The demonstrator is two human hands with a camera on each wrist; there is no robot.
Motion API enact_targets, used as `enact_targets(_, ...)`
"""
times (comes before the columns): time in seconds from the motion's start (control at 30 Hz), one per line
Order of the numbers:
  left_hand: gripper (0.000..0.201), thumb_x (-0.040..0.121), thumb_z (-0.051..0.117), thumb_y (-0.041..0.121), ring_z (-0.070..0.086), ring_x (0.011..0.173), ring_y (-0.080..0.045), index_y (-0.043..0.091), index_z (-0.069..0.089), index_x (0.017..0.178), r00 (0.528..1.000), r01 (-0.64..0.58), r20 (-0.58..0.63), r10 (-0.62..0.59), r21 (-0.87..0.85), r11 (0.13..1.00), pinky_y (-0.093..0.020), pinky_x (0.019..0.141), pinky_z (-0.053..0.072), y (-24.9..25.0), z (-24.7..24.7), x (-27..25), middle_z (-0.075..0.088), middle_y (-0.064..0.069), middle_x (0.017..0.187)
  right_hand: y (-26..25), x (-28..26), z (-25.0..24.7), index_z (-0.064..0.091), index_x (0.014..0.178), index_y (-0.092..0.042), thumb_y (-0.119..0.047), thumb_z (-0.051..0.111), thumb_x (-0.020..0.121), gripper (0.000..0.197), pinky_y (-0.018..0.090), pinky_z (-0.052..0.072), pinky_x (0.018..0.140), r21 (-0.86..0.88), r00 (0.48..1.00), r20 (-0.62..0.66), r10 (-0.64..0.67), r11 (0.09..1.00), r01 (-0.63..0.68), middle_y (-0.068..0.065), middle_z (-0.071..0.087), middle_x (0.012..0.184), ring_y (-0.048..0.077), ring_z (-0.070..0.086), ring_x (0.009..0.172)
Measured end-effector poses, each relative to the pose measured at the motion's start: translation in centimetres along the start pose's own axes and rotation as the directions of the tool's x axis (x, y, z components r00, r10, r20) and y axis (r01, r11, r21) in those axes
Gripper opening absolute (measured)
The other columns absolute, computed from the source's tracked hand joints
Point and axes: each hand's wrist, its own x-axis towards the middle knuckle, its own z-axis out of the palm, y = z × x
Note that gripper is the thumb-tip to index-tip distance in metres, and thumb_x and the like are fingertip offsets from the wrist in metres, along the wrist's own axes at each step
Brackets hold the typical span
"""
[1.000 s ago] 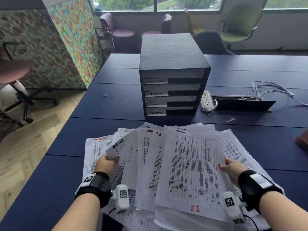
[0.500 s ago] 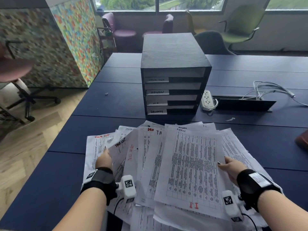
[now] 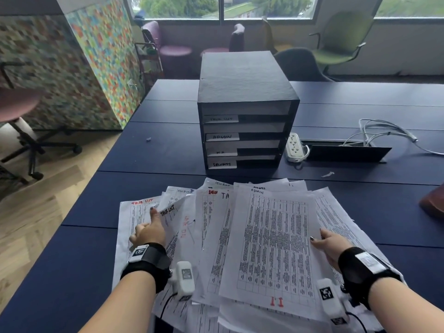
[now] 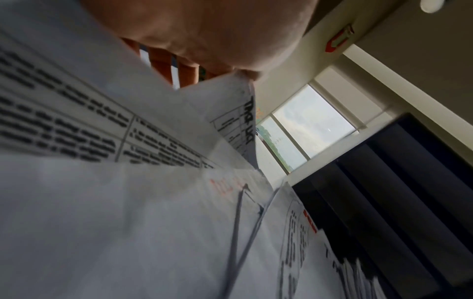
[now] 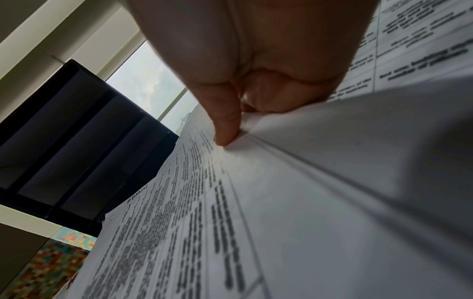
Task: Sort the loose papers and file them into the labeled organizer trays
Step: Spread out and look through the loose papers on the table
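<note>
A loose heap of thin white printed papers (image 3: 216, 248) is lying fanned out at the near edge of the dark blue matte table (image 3: 72, 272), in front of the organizer (image 3: 245, 111). The organizer is a black box with a rough top, standing further in at the table's middle, and its four flat trays are carrying white handwritten labels. The left hand (image 3: 150, 233) is resting on the left side of the heap; its forefinger is reaching forward to the lifted corner of a sheet marked "TASK LIST" (image 3: 168, 210), the other fingers are curled. The right hand (image 3: 332, 245) is pinching the right edge of the top sheet (image 3: 271, 248), a table-printed page marked "ADMIN", thumb on top.
</note>
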Motion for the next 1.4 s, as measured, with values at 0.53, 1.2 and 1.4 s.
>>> enact_targets(0.53, 0.087, 0.085, 0.007, 0.074, 0.03, 0.132, -0.039, 0.016, 0.047, 0.136, 0.996, -0.082, 0.026, 0.082, 0.013, 0.997, -0.052, 0.113, 0.016, 1.2, -0.8, 1.1, 0.037, -0.021, 0.142, 0.3, 0.7, 0.0, 0.048, 0.125, 0.006, 0.011, 0.045, 0.09, 0.036, 0.038, 0.048, 0.082, 0.02, 1.0, -0.004, -0.017, 1.0, 0.017, 0.015, 0.061, 0.089, 0.025, 0.057, 0.077)
enact_targets(1.2, 0.043, 0.096, 0.027, 0.057, 0.035, 0.129, -0.036, 0.047, 0.042, 0.134, 0.95, -0.301, 0.157, 0.27, 0.232, 0.925, -0.048, 0.11, 0.019, 1.6, -0.9, 0.4, 0.041, -0.014, 0.138, 0.9, 1.8, -0.5, 0.054, 0.114, -0.002, 0.01, 0.046, 0.09, 0.028, 0.036, 0.052, 0.076, -0.034, 1.0, 0.004, -0.021, 0.999, 0.021, 0.017, 0.064, 0.093, 0.028, 0.059, 0.08)
enact_targets(1.4, 0.037, 0.094, 0.036, 0.054, 0.039, 0.122, -0.035, 0.041, 0.054, 0.125, 0.955, -0.29, 0.15, 0.258, 0.274, 0.917, -0.045, 0.108, 0.026, 1.4, -0.6, 0.8, 0.045, -0.013, 0.125, 1.1, 2.2, -0.6, 0.056, 0.113, 0.0, 0.01, 0.048, 0.089, 0.027, 0.035, 0.051, 0.081, -0.076, 0.999, -0.013, -0.043, 0.996, 0.042, 0.016, 0.065, 0.095, 0.029, 0.06, 0.088)
